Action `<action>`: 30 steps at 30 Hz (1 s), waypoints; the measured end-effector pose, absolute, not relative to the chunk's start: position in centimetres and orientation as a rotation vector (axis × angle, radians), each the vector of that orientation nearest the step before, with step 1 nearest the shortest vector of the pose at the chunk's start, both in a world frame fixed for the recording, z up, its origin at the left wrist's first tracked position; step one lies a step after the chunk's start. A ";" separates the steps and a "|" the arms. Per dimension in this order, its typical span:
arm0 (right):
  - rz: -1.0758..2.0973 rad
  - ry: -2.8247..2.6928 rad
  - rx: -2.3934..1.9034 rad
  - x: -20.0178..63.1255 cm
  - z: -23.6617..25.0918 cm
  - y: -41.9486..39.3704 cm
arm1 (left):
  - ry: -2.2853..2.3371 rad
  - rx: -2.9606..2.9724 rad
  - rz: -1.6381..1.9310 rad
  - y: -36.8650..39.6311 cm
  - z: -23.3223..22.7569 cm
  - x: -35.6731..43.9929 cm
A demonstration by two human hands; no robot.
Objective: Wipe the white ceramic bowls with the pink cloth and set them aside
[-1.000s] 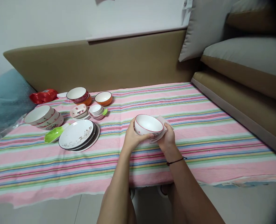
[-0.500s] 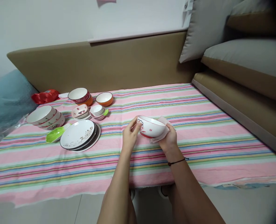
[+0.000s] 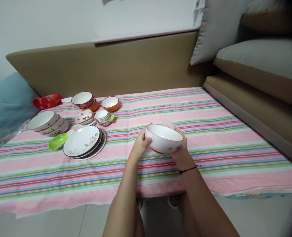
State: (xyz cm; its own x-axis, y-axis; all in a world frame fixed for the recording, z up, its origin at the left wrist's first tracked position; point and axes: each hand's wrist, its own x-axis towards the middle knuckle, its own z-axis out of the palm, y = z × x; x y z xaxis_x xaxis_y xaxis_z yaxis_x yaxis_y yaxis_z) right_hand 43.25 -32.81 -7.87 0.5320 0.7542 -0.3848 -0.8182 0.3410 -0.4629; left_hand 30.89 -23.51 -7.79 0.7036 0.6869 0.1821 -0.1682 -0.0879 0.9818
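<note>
Fingers (image 3: 146, 140) of the left hand (image 3: 141, 146) and right hand (image 3: 180, 148) are clamped on the white red-rimmed bowl (image 3: 163, 138), one each side. Half a second back it was tipped away; now it's mouth-up above the striped tabletop (image 3: 210, 131), pink cloth (image 3: 167, 124) tucked behind.

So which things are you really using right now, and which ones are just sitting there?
In use:
- white bowl with red rim, held by both hands
- left hand
- right hand
- pink cloth, peeking out behind the bowl

Just sitting on the striped tablecloth:
- stack of plates
- green dish
- stacked white bowls
- orange bowl
- small dishes
- red bag
</note>
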 end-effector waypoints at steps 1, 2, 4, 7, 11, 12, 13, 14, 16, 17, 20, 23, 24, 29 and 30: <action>1.000 0.110 -0.667 43.3 -7.9 -32.7 | 0.507 1.502 0.856 -23.5 -7.8 31.0; 0.972 0.118 -0.669 43.4 -8.0 -32.6 | 0.574 1.503 0.957 -23.4 -7.9 31.1; 0.921 0.147 -0.676 43.4 -8.0 -32.3 | 0.682 1.511 1.076 -23.5 -7.9 31.4; 0.876 0.183 -0.687 43.1 -8.1 -31.7 | 0.672 1.538 1.016 -24.2 -8.0 31.9; 0.848 0.131 -0.686 42.8 -8.3 -31.4 | 0.677 1.620 0.906 -25.0 -7.9 32.2; 0.851 0.117 -0.687 42.8 -8.4 -31.4 | 0.695 1.636 0.885 -25.0 -7.9 32.1; 0.858 0.107 -0.689 42.8 -8.4 -31.5 | 0.695 1.633 0.848 -24.9 -7.9 31.9; 0.870 0.101 -0.694 42.8 -8.4 -31.6 | 0.671 1.610 0.797 -24.7 -7.9 31.7; 0.912 0.085 -0.713 43.0 -8.5 -31.8 | 0.574 1.519 0.698 -24.4 -8.1 31.4; 0.936 0.069 -0.722 43.1 -8.5 -31.9 | 0.520 1.470 0.667 -24.3 -8.3 31.3; 0.966 0.041 -0.734 43.4 -8.7 -32.1 | 0.444 1.412 0.691 -24.0 -8.8 31.4; 0.924 0.098 -0.712 43.6 -8.8 -32.0 | 0.603 1.455 0.886 -23.8 -9.0 31.7; 0.903 0.120 -0.701 43.6 -8.8 -31.9 | 0.667 1.465 0.961 -23.8 -9.0 31.7; 0.820 0.143 -0.676 43.2 -8.8 -31.3 | 0.725 1.536 0.982 -24.5 -8.6 32.0; 0.820 0.128 -0.681 43.1 -8.8 -31.2 | 0.733 1.567 0.951 -24.6 -8.5 32.0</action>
State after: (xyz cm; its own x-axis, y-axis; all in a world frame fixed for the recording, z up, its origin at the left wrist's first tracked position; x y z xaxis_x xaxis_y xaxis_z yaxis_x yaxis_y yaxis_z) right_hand 43.08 -31.22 -8.80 0.6876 0.6318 -0.3578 -0.7107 0.4848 -0.5098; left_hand 32.02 -24.64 -8.49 0.4849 0.8536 0.1905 -0.0323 -0.2002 0.9792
